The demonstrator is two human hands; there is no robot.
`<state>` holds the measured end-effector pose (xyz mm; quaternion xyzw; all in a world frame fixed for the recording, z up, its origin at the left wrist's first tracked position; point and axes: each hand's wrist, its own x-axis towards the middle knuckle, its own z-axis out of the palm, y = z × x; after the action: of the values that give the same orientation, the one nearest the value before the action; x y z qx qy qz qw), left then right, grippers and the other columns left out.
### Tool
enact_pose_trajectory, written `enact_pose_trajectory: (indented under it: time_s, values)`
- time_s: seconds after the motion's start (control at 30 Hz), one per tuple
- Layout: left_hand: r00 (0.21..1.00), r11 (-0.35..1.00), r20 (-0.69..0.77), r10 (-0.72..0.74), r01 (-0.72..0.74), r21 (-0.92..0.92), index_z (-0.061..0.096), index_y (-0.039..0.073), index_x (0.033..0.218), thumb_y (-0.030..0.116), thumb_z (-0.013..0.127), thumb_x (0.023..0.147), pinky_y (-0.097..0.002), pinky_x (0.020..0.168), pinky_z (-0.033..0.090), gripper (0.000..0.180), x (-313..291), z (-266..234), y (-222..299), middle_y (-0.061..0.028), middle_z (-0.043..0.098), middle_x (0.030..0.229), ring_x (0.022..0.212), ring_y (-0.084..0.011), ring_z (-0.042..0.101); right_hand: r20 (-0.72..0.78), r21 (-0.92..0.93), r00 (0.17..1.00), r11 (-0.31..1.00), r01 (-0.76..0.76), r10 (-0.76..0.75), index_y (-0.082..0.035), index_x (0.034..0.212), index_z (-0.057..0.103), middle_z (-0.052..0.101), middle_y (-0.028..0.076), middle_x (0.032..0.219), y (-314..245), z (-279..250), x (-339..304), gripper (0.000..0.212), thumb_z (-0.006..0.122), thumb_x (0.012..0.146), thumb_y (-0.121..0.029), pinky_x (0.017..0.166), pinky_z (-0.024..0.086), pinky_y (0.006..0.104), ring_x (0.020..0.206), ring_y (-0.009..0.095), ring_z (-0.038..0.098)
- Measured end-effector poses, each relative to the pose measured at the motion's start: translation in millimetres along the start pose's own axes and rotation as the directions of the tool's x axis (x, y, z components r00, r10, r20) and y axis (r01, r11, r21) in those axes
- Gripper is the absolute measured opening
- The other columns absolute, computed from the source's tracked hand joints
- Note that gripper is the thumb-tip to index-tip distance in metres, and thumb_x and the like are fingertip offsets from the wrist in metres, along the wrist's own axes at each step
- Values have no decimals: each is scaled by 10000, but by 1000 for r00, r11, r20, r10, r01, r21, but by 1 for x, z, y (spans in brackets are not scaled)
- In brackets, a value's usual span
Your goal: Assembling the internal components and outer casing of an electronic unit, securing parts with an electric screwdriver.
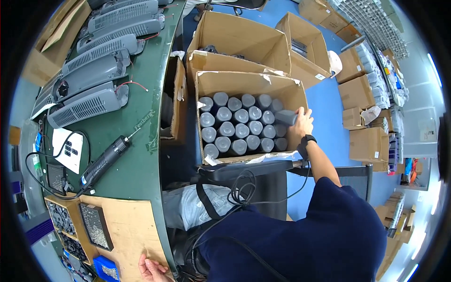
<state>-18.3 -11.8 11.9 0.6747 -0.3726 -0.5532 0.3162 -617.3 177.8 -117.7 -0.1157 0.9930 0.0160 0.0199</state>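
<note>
My right hand reaches into an open cardboard box on the blue floor and grips a grey cylindrical part at the box's right side. Several more grey cylinders stand upright in rows inside the box. My left hand rests on the edge of a brown board at the bottom of the view, fingers spread, holding nothing. A dark wristband sits on my right wrist.
A green workbench on the left carries several grey finned housings, a black electric screwdriver with its cable, and trays of small parts. More cardboard boxes stand behind and to the right.
</note>
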Motion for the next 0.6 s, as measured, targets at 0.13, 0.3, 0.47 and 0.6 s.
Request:
enact_pose_trajectory:
  time_s: [0.13,0.3,0.47,0.6]
  values:
    - [1000,1000,-18,12,-12,8,582,83,1032,310,585,965,-215,490,390,237,1,-2,-3,21,511,713,565,-73,448,121,139,937,929,-342,327,-171,1188,406,388,202,1238,9,18,34,766,859,572,-145,890,518,495,1052,435,558]
    - [999,994,-26,-24,27,104,588,83,1043,281,581,967,-203,516,375,212,2,5,10,19,500,710,578,-73,440,155,105,912,912,-397,379,-168,1322,348,323,233,1308,8,63,72,817,809,648,-168,952,479,502,1168,461,472]
    - [994,994,-107,7,5,109,589,94,1190,260,595,955,-198,503,371,288,3,5,2,21,538,739,584,-66,451,-145,219,935,932,-288,323,-168,1340,355,326,162,1332,-3,120,91,769,684,664,-4,917,482,503,1145,414,486]
    - [974,985,-219,-55,89,149,600,132,1142,320,649,917,-232,492,391,297,4,0,-3,23,540,749,639,-81,485,117,-26,990,997,-73,76,-188,1420,314,284,79,1470,-2,133,92,849,693,669,-70,1024,368,548,1356,332,315]
